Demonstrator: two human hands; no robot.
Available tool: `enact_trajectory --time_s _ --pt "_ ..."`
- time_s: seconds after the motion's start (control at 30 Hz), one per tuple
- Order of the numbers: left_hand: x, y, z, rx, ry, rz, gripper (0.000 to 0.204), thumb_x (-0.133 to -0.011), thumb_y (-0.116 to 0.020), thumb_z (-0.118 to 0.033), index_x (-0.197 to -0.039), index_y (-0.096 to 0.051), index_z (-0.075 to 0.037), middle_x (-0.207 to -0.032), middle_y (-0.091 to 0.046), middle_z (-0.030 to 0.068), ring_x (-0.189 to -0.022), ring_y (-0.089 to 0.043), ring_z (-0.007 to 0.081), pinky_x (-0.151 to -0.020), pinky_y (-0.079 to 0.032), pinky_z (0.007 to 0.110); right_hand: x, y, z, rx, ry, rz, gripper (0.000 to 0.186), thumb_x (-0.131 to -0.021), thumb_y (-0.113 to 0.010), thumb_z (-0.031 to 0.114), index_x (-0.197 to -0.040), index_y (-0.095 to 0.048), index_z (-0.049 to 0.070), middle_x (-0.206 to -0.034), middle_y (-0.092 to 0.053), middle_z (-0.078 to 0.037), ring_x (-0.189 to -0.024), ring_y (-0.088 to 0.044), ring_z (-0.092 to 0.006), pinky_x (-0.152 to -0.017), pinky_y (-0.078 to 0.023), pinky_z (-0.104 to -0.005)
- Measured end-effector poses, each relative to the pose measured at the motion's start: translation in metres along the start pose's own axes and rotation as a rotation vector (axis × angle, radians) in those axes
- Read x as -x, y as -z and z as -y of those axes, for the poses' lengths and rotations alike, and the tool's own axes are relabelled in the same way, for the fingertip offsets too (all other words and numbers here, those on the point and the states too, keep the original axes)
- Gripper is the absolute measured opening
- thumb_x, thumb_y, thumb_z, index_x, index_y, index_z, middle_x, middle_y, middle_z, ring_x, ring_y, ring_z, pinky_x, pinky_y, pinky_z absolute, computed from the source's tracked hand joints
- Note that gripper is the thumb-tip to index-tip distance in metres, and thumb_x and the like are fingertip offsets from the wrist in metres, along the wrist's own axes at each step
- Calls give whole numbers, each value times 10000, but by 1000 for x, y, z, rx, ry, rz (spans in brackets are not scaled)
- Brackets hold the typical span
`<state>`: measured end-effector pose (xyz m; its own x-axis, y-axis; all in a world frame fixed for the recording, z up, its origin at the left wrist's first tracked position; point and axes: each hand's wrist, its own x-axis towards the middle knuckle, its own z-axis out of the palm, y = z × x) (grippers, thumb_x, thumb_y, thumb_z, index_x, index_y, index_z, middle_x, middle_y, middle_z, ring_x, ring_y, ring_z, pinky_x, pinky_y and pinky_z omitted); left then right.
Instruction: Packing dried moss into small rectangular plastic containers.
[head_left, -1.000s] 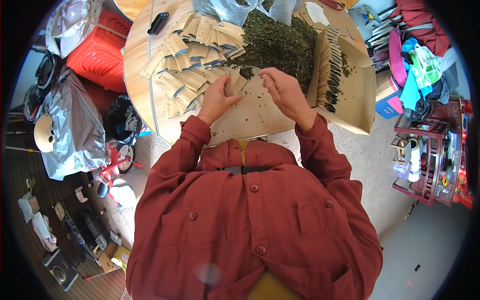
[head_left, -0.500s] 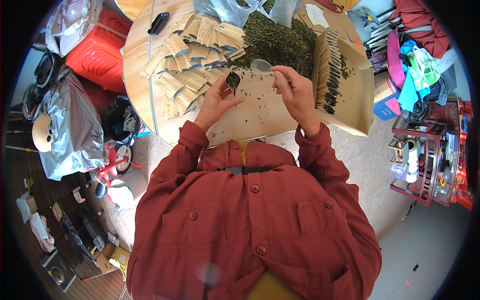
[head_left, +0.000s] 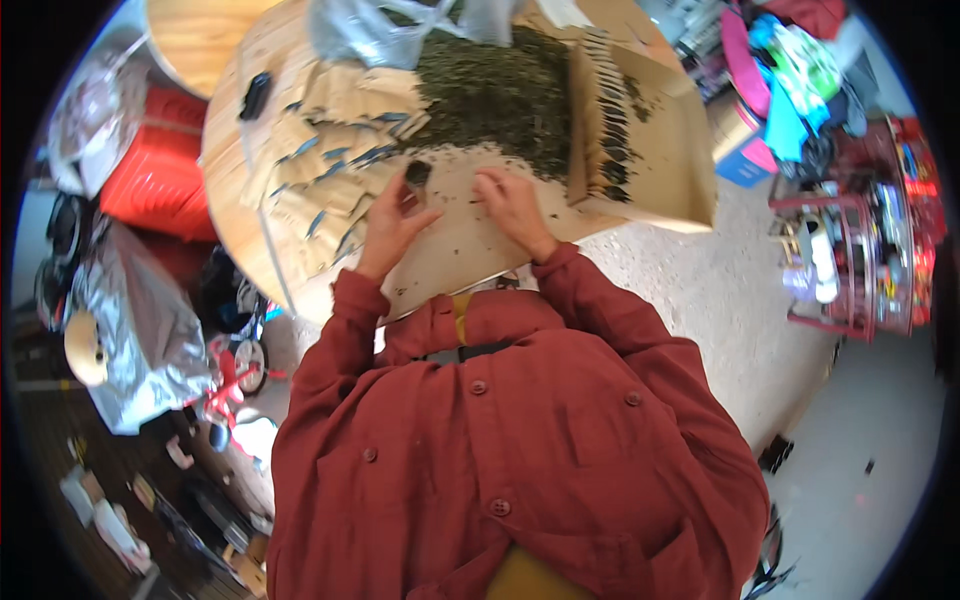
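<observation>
My left hand (head_left: pixel 393 222) is closed around a small paper pouch (head_left: pixel 417 173), held upright, with a dark mouth facing up. To its right, over the tabletop, my right hand (head_left: pixel 515 208) has its fingers curled and pinched together. Whatever it holds, if anything, is blurred; the spoon seen earlier does not show. Beyond both hands spreads a heap of dried green leaves (head_left: pixel 490 90). Left of the heap lie many flat brown paper pouches (head_left: pixel 330 150), overlapping one another. Stray leaf bits (head_left: pixel 457 222) are scattered between my hands.
An open cardboard box (head_left: pixel 672 150) at the table's right holds a row of upright pouches (head_left: pixel 612 125). A clear plastic bag (head_left: pixel 365 35) stands behind the leaves. A black object (head_left: pixel 256 96) lies on the round wooden table (head_left: pixel 228 160). Red stools (head_left: pixel 158 165) stand to the left.
My right hand has come down and nearer to my left hand, and the spoon it held has gone from sight. The whole view has shifted and blurred.
</observation>
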<state>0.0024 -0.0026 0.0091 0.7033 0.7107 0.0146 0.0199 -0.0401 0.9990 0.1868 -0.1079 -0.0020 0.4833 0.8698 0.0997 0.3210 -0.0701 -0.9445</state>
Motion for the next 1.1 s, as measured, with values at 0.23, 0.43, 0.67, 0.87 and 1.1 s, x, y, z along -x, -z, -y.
enact_trajectory --time_s 0.23,0.43,0.67,0.87,1.1 --pt "4 2 -6 -13 99 32 512 -802 -697 35 -1275 -503 6 -1248 -574 72 -1112 -555 133 -936 -471 285 20 -8 9 230 206 113 337 -897 -584 226 -1115 -597 -30 -989 -647 -231 -919 -622 -369 -813 -496 -410" --pt "5 -17 -42 174 54 137 540 -801 -704 21 -1298 -500 -25 -1192 -593 68 -1037 -597 154 -885 -505 288 25 46 55 13 38 96 355 -911 -598 169 -1204 -560 -29 -1054 -659 -167 -942 -636 -232 -803 -506 -322" --pt "-6 -63 -74 339 343 660 436 -837 -693 -62 -1251 -558 -39 -1196 -605 53 -1031 -604 138 -929 -480 303 36 114 89 -341 -98 287 372 -894 -622 36 -1258 -556 -1 -1083 -642 -77 -962 -612 -127 -813 -501 -263" --pt "-17 -87 -67 269 290 793 288 -899 -638 -118 -1173 -616 -32 -1077 -657 43 -978 -614 116 -872 -495 273 47 135 104 -268 -143 323 294 -866 -647 43 -1154 -611 -4 -941 -636 -38 -804 -609 -71 -677 -485 -223" --pt "-19 -110 -65 168 218 848 229 -923 -617 -144 -1119 -649 -30 -995 -674 15 -912 -610 99 -796 -511 264 61 143 100 -72 -35 174 73 -858 -654 0 -931 -659 -4 -842 -621 -39 -717 -602 -80 -623 -475 -213"
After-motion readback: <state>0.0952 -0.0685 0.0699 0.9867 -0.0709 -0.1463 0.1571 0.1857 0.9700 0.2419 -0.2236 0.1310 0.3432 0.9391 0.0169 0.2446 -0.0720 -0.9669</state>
